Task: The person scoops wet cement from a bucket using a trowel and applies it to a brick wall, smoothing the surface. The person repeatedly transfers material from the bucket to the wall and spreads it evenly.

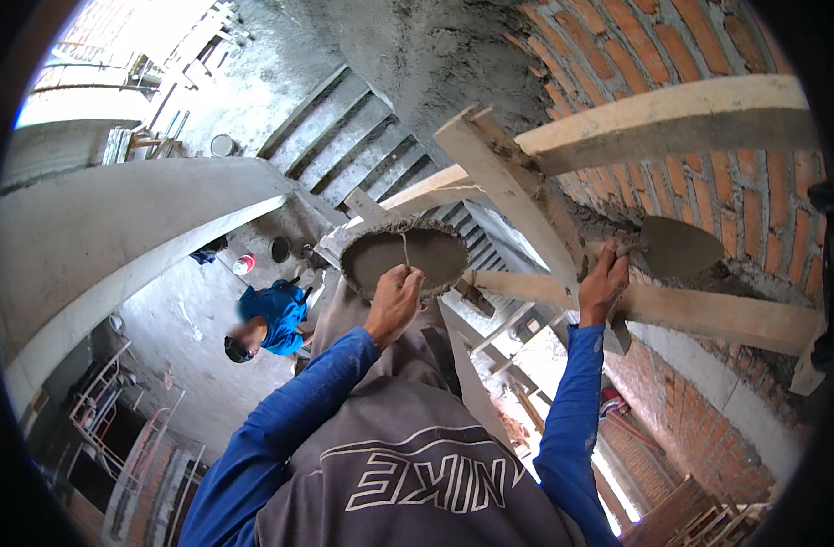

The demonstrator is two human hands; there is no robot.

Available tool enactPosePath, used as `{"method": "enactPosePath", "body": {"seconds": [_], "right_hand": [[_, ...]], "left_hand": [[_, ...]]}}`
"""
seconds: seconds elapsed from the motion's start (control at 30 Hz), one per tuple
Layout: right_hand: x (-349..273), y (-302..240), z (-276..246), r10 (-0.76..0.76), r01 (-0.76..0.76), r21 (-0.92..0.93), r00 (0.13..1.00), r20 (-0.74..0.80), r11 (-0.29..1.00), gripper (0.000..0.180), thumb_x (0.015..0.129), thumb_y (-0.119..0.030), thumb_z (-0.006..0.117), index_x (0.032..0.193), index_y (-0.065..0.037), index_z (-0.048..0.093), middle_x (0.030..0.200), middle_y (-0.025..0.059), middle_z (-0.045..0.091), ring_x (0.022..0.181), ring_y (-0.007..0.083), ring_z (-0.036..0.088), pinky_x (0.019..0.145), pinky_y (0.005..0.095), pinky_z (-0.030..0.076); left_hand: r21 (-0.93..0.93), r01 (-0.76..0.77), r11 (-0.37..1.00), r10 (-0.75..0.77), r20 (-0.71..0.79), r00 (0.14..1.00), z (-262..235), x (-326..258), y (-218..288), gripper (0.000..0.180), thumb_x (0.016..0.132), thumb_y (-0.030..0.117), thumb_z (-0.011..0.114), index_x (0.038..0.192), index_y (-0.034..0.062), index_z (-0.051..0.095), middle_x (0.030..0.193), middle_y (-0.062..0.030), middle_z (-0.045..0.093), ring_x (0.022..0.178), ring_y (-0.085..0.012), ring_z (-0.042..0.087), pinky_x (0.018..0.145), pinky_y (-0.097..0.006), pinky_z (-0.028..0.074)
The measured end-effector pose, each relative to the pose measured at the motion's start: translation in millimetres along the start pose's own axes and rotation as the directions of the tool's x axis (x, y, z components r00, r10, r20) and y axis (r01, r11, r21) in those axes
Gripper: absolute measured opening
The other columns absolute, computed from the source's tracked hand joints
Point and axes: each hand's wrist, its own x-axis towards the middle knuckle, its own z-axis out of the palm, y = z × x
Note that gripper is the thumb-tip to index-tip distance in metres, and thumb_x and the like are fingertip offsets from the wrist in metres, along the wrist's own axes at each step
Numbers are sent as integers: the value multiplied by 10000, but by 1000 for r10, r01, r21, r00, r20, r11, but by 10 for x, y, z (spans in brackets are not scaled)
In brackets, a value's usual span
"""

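Note:
My left hand (396, 301) is closed round the thin cord handle of a mortar-caked bucket (346, 264). Smooth grey wet mortar (380, 255) fills the bucket, close in front of my body. Off to the right, my right hand (604, 284) is wrapped round the handle of a trowel (679, 246). The trowel's broad, rounded grey blade points right, in front of the brick wall (772, 210); whether it touches the wall I cannot tell. My right fist is beside an upright wooden plank (517, 196), and the fingers hide most of the trowel's handle.
Wooden beams (672, 118) and a lower timber (709, 314) cross before the wall. Concrete stairs (344, 137) descend beyond the bucket. Far below on the left, a person in blue (275, 314) is on the floor near a red-and-white pail (243, 264). A curved concrete edge (143, 246) runs along the left.

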Motion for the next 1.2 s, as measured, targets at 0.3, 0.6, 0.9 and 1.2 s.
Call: {"method": "enactPosePath", "body": {"seconds": [0.3,0.6,0.9,1.2], "right_hand": [[9,-46,-19,-26,24,120,999,20,993,410,993,-330,472,975,58,601,982,248,667,870,389,654,742,438,485],[-5,-55,10,14,-11,131,1000,-23,991,426,990,-376,483,943,33,593,890,245,657,826,412,639,711,464,465],[-25,-121,-41,10,-8,75,999,-36,997,413,988,-384,474,974,9,604,890,246,651,822,432,624,696,476,457],[-1,-82,-31,60,-61,-80,998,-18,995,423,982,-423,463,970,-25,606,851,215,655,785,417,624,667,474,455]], "left_hand": [[192,-177,965,158,111,981,-13,561,-546,222,996,159,492,1072,-34,573,692,12,447,551,-93,453,525,-283,473],[-106,-104,989,124,214,969,26,473,-364,380,1015,148,454,1344,-42,475,709,-3,521,604,-81,469,556,-249,414],[-371,80,925,3,216,976,177,306,-305,361,998,174,512,1307,-10,485,672,65,364,562,-59,359,515,-237,340],[-319,86,944,-41,145,989,396,183,-246,323,965,131,494,1237,-41,523,665,73,348,544,-46,329,509,-236,321]]}}
